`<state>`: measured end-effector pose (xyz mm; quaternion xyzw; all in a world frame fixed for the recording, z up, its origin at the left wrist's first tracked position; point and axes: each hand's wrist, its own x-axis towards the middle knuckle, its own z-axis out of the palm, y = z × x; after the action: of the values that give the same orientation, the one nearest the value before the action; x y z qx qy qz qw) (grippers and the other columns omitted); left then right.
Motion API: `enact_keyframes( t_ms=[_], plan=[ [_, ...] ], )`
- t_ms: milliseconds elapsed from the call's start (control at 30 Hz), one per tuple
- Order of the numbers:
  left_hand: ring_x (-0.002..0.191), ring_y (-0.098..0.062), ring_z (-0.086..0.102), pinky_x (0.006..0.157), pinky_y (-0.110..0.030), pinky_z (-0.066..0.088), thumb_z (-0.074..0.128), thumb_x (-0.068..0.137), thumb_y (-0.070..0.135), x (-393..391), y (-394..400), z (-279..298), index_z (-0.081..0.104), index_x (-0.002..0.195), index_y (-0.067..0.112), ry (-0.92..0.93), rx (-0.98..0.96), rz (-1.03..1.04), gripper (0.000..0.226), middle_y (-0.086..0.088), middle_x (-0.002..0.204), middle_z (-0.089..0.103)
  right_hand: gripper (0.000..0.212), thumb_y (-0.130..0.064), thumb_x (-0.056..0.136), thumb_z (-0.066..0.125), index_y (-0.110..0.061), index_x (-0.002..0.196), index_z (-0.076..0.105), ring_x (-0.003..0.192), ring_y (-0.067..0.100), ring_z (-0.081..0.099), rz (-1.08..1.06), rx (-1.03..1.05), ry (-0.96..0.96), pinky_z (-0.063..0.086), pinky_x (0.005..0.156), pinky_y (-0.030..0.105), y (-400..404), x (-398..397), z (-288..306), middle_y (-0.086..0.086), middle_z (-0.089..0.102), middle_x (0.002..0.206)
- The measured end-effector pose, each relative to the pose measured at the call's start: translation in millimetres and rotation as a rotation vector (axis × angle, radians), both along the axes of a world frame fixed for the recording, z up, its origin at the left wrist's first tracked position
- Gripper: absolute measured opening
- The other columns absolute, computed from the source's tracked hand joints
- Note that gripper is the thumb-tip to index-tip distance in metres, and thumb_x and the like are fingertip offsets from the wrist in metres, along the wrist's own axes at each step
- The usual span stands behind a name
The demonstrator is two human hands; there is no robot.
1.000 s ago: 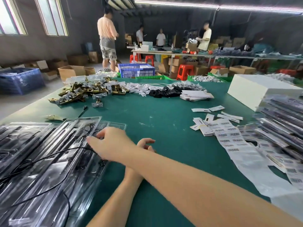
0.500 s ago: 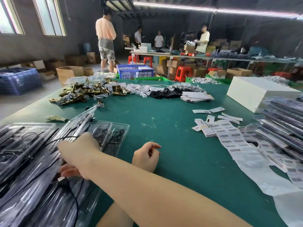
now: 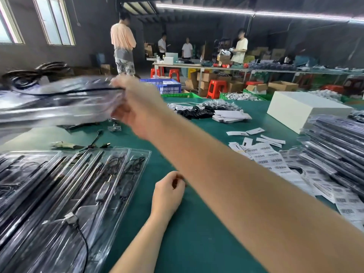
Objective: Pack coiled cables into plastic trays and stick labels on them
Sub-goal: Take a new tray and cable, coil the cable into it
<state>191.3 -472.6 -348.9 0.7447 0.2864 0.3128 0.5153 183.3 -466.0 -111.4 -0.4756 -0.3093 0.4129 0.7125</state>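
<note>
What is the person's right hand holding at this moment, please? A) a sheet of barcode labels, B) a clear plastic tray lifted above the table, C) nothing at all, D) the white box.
B: the right hand grips the edge of a blurred clear plastic tray raised above the green table, while the barcode labels and the white box lie untouched on the table.

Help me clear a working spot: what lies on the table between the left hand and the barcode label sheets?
In the head view, only bare green table lies between the left hand and the barcode label sheets; the right forearm crosses above.
</note>
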Motion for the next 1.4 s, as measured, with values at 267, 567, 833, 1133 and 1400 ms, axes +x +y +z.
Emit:
enact_keyframes(
  t_ms=[267, 567, 833, 1133, 1400],
  plan=[
    [0.055, -0.008, 0.062, 0.052, -0.021, 0.048, 0.050, 0.090, 0.009, 0.3, 3.0, -0.5, 0.067, 0.087, 0.035, -0.140, -0.138, -0.002, 0.032, 0.009, 0.073, 0.071, 0.033, -0.003, 0.096, 0.049, -0.009, 0.128, 0.052, 0.076, 0.022, 0.068, -0.270, 0.078, -0.303, 0.057, 0.061, 0.036, -110.0, 107.0, -0.5, 0.005, 0.072, 0.085],
    [0.068, -0.014, 0.064, 0.055, -0.028, 0.053, 0.043, 0.098, 0.047, 4.6, 2.3, 14.2, 0.066, 0.116, 0.022, -0.206, -0.543, -0.298, 0.038, 0.000, 0.089, 0.072, 0.058, -0.010, 0.096, 0.054, -0.034, 0.145, 0.037, 0.090, 0.018, 0.067, -0.408, -0.267, -0.158, 0.058, 0.075, 0.034, -183.1, 157.6, -157.0, 0.015, 0.062, 0.127],
    [0.116, -0.019, 0.060, 0.106, -0.044, 0.043, 0.063, 0.092, 0.013, 5.6, -0.3, 7.0, 0.048, 0.139, 0.014, -0.105, -0.516, -0.284, 0.049, -0.004, 0.128, 0.061, 0.059, -0.024, 0.098, 0.054, -0.025, 0.151, 0.028, 0.084, 0.025, 0.069, -0.491, -0.355, -0.112, 0.058, 0.069, 0.034, -161.1, 155.0, -199.9, 0.012, 0.071, 0.113],
    [0.115, -0.018, 0.061, 0.105, -0.041, 0.044, 0.063, 0.090, 0.005, 11.8, -1.6, 3.3, 0.059, 0.124, 0.015, -0.260, -0.580, -0.117, 0.036, -0.009, 0.122, 0.065, 0.035, -0.058, 0.087, 0.052, -0.041, 0.117, 0.059, 0.090, -0.014, 0.058, -0.727, -0.402, -0.690, 0.040, 0.071, 0.000, -183.6, 126.3, -223.2, -0.010, 0.065, 0.113],
    [0.129, -0.007, 0.046, 0.113, -0.030, 0.030, 0.054, 0.096, 0.026, 12.4, -10.5, 4.3, 0.045, 0.142, 0.021, -0.097, -0.290, -0.146, 0.047, 0.005, 0.143, 0.050, 0.039, -0.047, 0.082, 0.070, -0.034, 0.118, 0.068, 0.101, 0.006, 0.044, -0.476, -0.496, -1.236, 0.035, 0.091, 0.019, -180.1, 113.4, -227.9, -0.014, 0.056, 0.096]
  ],
)
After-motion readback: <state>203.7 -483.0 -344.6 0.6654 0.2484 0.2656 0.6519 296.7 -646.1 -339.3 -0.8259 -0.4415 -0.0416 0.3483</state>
